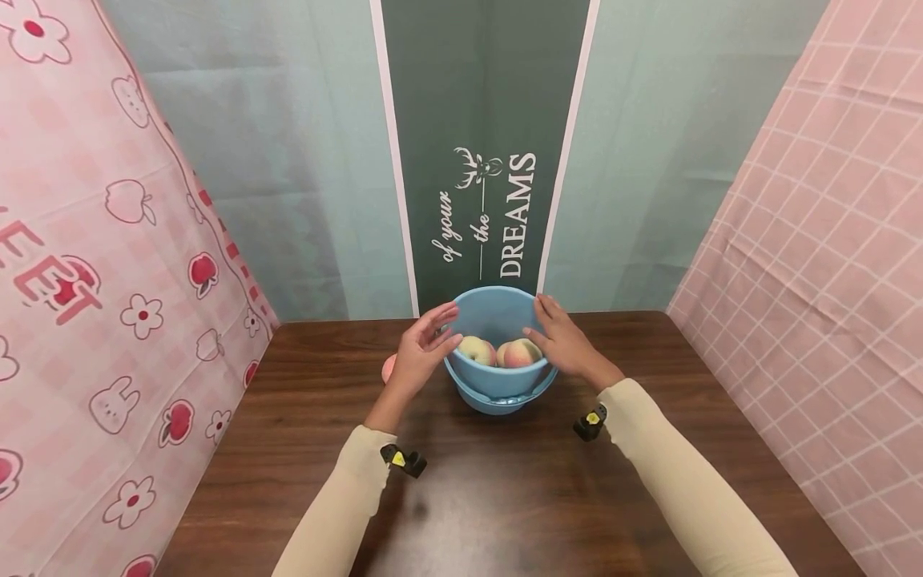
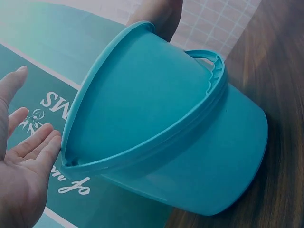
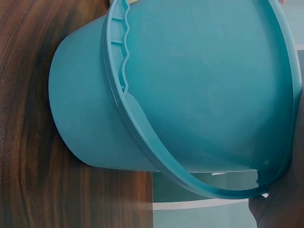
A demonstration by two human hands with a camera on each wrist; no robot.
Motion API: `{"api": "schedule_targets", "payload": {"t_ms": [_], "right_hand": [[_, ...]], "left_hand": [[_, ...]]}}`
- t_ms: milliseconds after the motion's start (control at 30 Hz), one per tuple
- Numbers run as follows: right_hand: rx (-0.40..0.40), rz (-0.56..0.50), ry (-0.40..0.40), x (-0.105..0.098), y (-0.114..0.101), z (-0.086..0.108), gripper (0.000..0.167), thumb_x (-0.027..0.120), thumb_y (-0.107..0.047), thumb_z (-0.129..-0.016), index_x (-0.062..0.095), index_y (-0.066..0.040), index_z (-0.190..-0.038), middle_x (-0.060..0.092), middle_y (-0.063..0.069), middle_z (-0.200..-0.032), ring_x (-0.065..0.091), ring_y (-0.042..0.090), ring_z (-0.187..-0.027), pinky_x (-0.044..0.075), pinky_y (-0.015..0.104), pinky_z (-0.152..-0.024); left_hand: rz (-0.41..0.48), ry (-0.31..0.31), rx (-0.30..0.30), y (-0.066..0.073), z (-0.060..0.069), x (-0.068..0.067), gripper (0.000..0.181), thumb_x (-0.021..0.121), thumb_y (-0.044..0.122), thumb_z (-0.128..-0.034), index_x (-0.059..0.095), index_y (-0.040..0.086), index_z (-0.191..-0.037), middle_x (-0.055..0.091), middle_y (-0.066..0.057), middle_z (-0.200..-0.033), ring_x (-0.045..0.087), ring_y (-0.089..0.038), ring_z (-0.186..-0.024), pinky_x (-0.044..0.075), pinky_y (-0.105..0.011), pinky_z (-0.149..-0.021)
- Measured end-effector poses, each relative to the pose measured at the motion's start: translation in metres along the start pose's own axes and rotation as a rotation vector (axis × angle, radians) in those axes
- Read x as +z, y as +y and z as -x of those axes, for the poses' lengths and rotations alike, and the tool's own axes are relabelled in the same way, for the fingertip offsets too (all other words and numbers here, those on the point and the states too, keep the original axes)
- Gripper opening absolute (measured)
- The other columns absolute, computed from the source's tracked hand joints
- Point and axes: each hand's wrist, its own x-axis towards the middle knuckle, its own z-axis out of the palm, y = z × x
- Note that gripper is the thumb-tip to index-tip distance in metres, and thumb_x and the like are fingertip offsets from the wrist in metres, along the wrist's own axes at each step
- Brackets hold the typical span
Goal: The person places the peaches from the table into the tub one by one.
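Note:
A blue plastic bucket (image 1: 499,381) stands upright on the wooden table, its handle hanging down along the near side. Inside lie peaches (image 1: 521,353), pale yellow with a pink blush. My left hand (image 1: 421,349) is at the bucket's left rim with fingers loosely extended; in the left wrist view its fingertips (image 2: 51,142) meet or nearly meet the rim. On the opposite side, my right hand (image 1: 566,340) has its fingers extended along the rim and its thumb over the opening. Only a dark part of the right hand (image 3: 280,204) shows in the right wrist view.
A pink round thing (image 1: 389,368), mostly hidden by the left hand, sits on the table (image 1: 505,497) left of the bucket. A green cloth with lettering (image 1: 490,96) hangs behind. Pink patterned cloths (image 1: 137,312) flank the table on both sides.

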Motion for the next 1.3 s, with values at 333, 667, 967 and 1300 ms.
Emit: {"api": "schedule_targets", "payload": {"t_ms": [333, 667, 967, 1300], "right_hand": [[0.008, 0.002, -0.007, 0.0, 0.0, 0.001, 0.074, 0.044, -0.042, -0.106, 0.014, -0.003, -0.162, 0.004, 0.012, -0.17, 0.0, 0.034, -0.156, 0.015, 0.063, -0.12], [0.009, -0.006, -0.009, 0.0, -0.001, 0.001, 0.074, 0.044, -0.042, -0.106, 0.014, -0.003, -0.161, 0.003, 0.012, -0.17, 0.0, 0.034, -0.156, 0.015, 0.063, -0.12], [-0.007, 0.003, 0.0, 0.001, 0.001, 0.0, 0.074, 0.043, -0.042, -0.106, 0.015, -0.001, -0.161, 0.004, 0.014, -0.17, 0.002, 0.036, -0.156, 0.015, 0.063, -0.121], [-0.003, 0.0, -0.001, 0.0, 0.001, 0.0, 0.073, 0.044, -0.042, -0.106, 0.016, -0.002, -0.161, 0.005, 0.013, -0.17, 0.001, 0.035, -0.156, 0.015, 0.063, -0.12]], "left_hand": [[0.004, 0.032, -0.022, -0.023, 0.006, -0.018, 0.055, 0.069, -0.008, -0.092, 0.049, -0.008, -0.143, 0.05, -0.032, -0.143, 0.045, -0.048, -0.136, 0.037, -0.061, -0.11], [-0.027, 0.042, -0.004, -0.038, 0.015, -0.031, 0.051, 0.072, -0.002, -0.0916, 0.055, -0.002, -0.14, 0.057, -0.027, -0.14, 0.054, -0.039, -0.131, 0.046, -0.05, -0.105], [-0.058, 0.087, 0.005, -0.04, 0.023, -0.04, 0.052, 0.071, -0.007, -0.0903, 0.054, -0.007, -0.139, 0.056, -0.03, -0.138, 0.052, -0.047, -0.13, 0.044, -0.059, -0.105], [-0.127, 0.1, -0.026, -0.022, 0.037, -0.046, 0.048, 0.073, -0.003, -0.091, 0.057, -0.006, -0.137, 0.057, -0.031, -0.136, 0.059, -0.04, -0.124, 0.044, -0.058, -0.106]]}}
